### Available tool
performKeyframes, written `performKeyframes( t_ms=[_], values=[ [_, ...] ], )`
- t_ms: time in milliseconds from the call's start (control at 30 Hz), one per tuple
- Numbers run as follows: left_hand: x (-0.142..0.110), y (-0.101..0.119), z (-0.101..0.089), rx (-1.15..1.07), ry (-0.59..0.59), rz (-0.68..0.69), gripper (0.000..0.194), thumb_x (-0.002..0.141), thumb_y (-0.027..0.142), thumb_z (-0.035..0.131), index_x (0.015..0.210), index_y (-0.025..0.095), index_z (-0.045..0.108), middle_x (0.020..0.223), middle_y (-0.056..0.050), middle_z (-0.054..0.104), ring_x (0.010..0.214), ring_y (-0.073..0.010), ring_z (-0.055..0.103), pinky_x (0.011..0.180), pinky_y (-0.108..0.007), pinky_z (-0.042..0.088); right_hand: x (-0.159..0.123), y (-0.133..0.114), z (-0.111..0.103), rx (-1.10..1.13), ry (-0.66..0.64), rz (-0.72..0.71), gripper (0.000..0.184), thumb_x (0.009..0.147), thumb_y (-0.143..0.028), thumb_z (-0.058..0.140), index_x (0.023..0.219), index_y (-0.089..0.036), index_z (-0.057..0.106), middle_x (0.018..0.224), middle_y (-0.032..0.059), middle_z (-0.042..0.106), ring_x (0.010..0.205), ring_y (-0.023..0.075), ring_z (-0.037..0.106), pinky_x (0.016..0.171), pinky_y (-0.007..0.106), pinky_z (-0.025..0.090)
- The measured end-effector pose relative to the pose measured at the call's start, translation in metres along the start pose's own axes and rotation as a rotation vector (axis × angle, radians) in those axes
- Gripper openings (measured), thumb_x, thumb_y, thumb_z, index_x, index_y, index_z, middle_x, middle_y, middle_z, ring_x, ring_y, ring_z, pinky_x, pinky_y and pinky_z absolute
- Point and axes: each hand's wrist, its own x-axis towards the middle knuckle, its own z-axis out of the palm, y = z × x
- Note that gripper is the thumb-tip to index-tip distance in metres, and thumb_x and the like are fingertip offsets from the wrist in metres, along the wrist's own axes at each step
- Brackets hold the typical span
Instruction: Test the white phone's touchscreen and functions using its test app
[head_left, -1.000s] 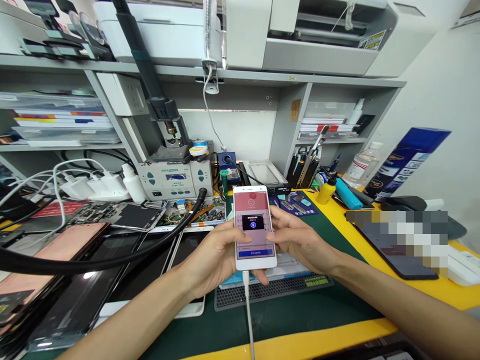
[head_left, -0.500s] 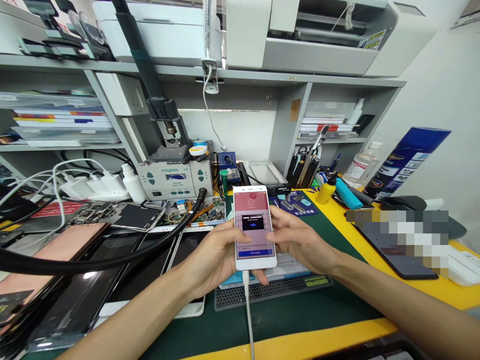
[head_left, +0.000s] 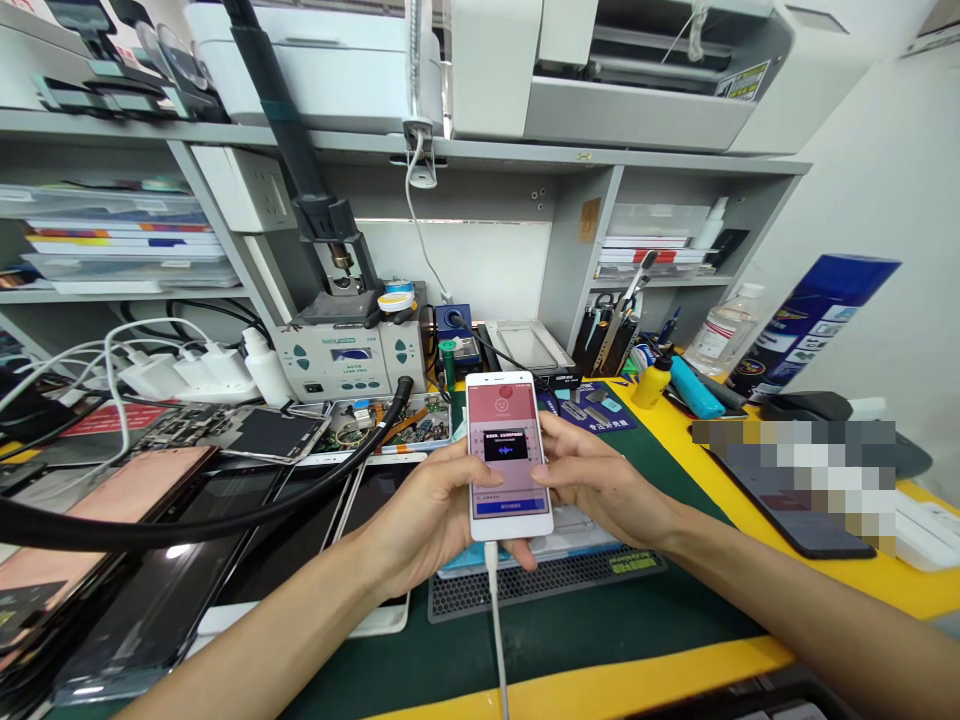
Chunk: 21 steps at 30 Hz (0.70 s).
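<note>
A white smartphone [head_left: 510, 480] is held upright between both hands above the green mat [head_left: 585, 640]. Its lit screen shows a pink page with a dark pop-up and a blue bar at the bottom. My left hand [head_left: 435, 505] grips the left edge, its thumb over the screen's side. Around the right edge closes my right hand [head_left: 592, 475], thumb at the screen's border. Most of the fingers are hidden behind the phone. A white charging cable [head_left: 496, 620] is plugged into the phone's lower end and runs down toward me.
On the left lie several phones and tablets [head_left: 247, 560], crossed by a thick black hose [head_left: 225, 528]. A hot-air station [head_left: 345, 358] stands behind a tray of small parts [head_left: 427, 422]. At right are a yellow bottle [head_left: 651, 384], a blue spray can [head_left: 814, 325] and a dark phone [head_left: 787, 500].
The waveform in the screen's pop-up has changed shape. Both hands and the phone stay in nearly the same place.
</note>
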Motion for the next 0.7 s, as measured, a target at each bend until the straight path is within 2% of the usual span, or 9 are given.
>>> performKeyframes(
  t_ms=[700],
  values=[
    [0.0005,0.0018,0.0014,-0.004,0.012,0.0,0.036,0.082,0.007,0.053,0.117,0.012,0.061,0.123,-0.018,0.065,0.076,-0.0228,0.069,0.057,-0.043,0.061,0.0003,-0.0015,0.0007,0.0,-0.003,0.011,0.055,0.079,-0.027,0.067,0.132,-0.024,0.049,0.115,0.0075,0.067,0.091,0.0192,0.065,0.071,0.03,0.049]
  ],
)
